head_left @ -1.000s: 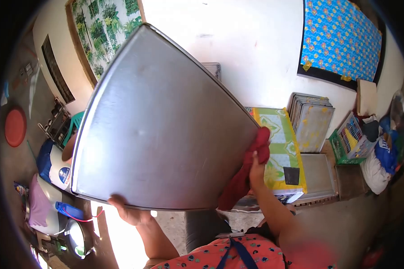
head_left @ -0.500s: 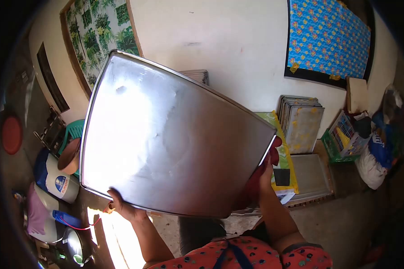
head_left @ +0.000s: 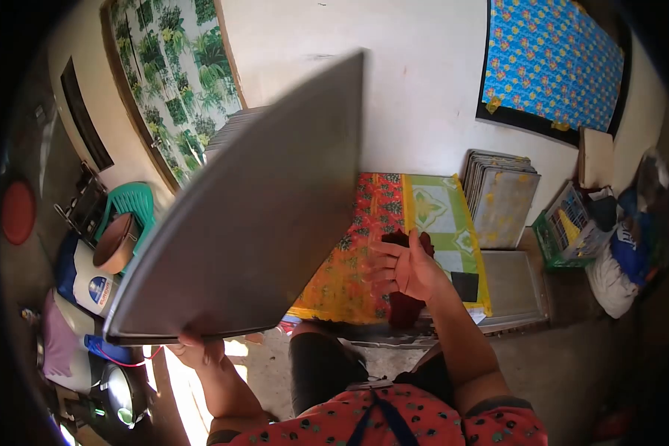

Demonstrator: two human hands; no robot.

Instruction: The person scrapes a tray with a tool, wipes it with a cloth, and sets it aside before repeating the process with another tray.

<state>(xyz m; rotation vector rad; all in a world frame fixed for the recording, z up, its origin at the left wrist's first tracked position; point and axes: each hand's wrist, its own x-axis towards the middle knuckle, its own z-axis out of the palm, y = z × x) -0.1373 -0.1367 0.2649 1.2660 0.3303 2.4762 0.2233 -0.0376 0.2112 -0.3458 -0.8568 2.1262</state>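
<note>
A large metal tray (head_left: 253,201) stands steeply tilted in front of me, its dull grey face turned partly edge-on. My left hand (head_left: 199,351) grips its lower rim near the left corner. On the right, my right hand (head_left: 410,269) is off the tray, palm up with fingers spread. A dark red cloth (head_left: 406,311) shows behind and below that hand, at the near edge of the table covering (head_left: 342,286), which has red-orange floral and green-and-yellow parts. A small dark square (head_left: 465,287) lies on the covering to the right of my wrist.
Several metal trays (head_left: 502,197) lean against the wall at the right, above another flat tray (head_left: 514,288). Another stack (head_left: 234,128) is partly hidden behind the held tray. At left are a green chair (head_left: 131,197), a brown pot (head_left: 116,245) and sacks (head_left: 89,279). A green crate (head_left: 565,236) stands far right.
The tray has turned from facing me broadly to nearly edge-on, swinging up and left. My right hand has let go of its right side and opened. More of the table covering shows.
</note>
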